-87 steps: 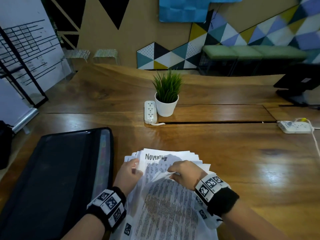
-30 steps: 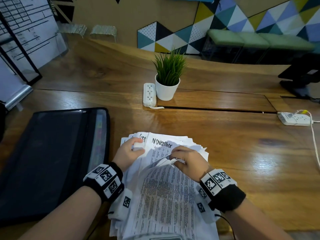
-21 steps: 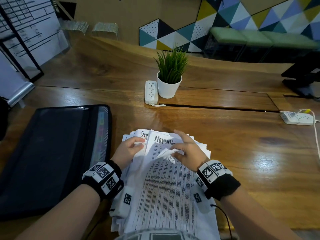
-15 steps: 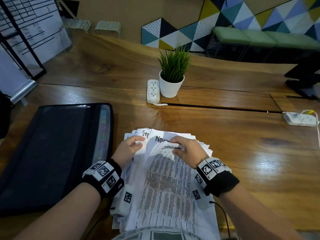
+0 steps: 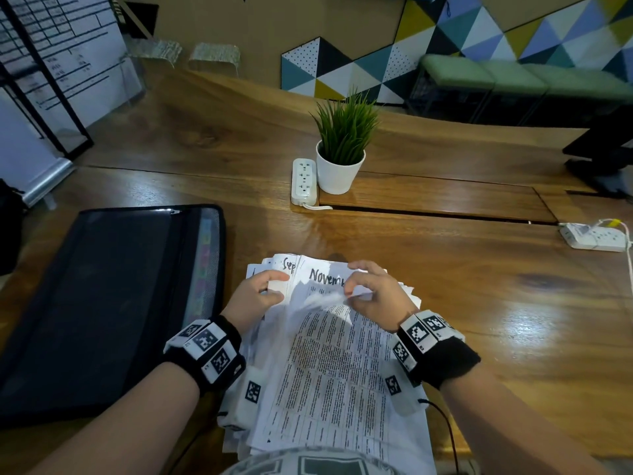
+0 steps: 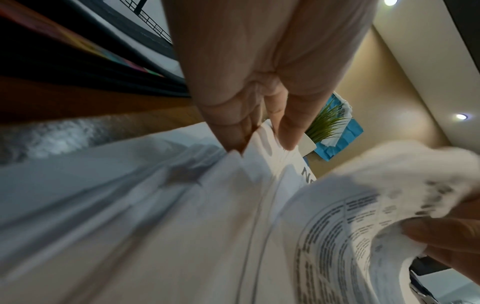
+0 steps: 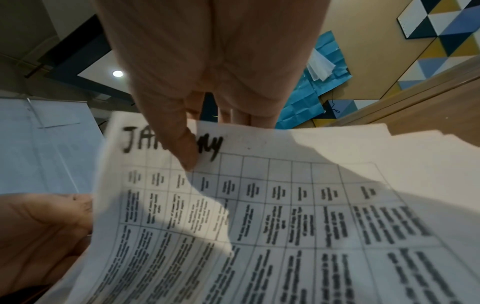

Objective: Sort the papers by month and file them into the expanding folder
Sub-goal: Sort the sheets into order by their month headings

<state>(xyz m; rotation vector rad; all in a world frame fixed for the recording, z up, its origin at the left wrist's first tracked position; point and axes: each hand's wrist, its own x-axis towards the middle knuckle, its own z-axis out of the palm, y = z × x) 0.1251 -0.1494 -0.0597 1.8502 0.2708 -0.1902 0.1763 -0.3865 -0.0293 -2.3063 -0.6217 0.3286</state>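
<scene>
A fanned stack of printed papers [image 5: 329,378] lies on the wooden table [image 5: 479,303] in front of me. My right hand [image 5: 363,289] pinches the top edge of a sheet headed "January" [image 7: 233,205], thumb over the heading, and lifts it. Behind it a "November" sheet [image 5: 322,277] and a "Sep" sheet [image 5: 287,265] show. My left hand [image 5: 270,289] pinches the upper left edges of the stack [image 6: 259,148]. The black expanding folder [image 5: 102,303] lies flat to the left, its coloured tabs [image 5: 205,265] showing along its right side.
A potted plant [image 5: 342,159] and a white power strip [image 5: 303,181] stand mid-table beyond the papers. Another power strip [image 5: 594,236] with a cable lies at the right edge. A dark monitor base [image 5: 606,159] sits at far right.
My right hand has taken the top edge of the January sheet and curled it up off the stack, partly covering "November". The left hand has stayed on the stack's left edge.
</scene>
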